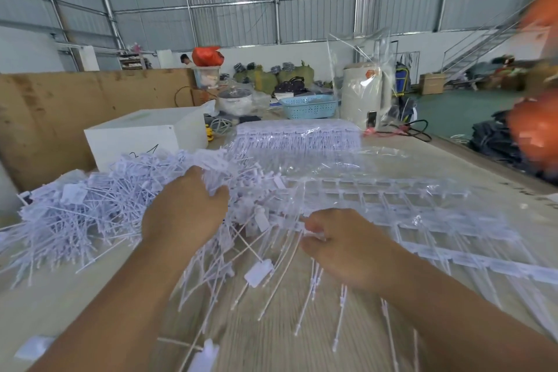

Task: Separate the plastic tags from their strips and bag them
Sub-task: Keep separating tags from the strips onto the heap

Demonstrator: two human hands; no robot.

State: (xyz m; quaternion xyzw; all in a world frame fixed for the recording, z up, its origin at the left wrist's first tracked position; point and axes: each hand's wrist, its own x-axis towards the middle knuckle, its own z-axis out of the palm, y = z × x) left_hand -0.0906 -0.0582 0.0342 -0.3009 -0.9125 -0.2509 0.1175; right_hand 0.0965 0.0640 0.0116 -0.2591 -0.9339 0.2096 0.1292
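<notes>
Left hand (184, 208) grabs the tags (90, 205); right hand (341, 244) pinches a strip (392, 208). Hold the strip tight and pull gently.

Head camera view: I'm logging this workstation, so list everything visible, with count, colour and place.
Loose white plastic tags: one large heap, too many to count, left and centre of table.
Unseparated white tag strips: several flat sheets, right of the heap.
Bagged white tag strips: one stack in clear film, behind.
Pale wooden table: one, under everything.
White rectangular box: one, back left.
Blue plastic lattice basket: one, far end.
Cream electric kettle: one, behind a clear bag, far end.
Brown cardboard sheet: one, upright, left edge.
Left hand: grips a clump of tags in the heap.
Right hand: pinches tags at the strip edge.
</notes>
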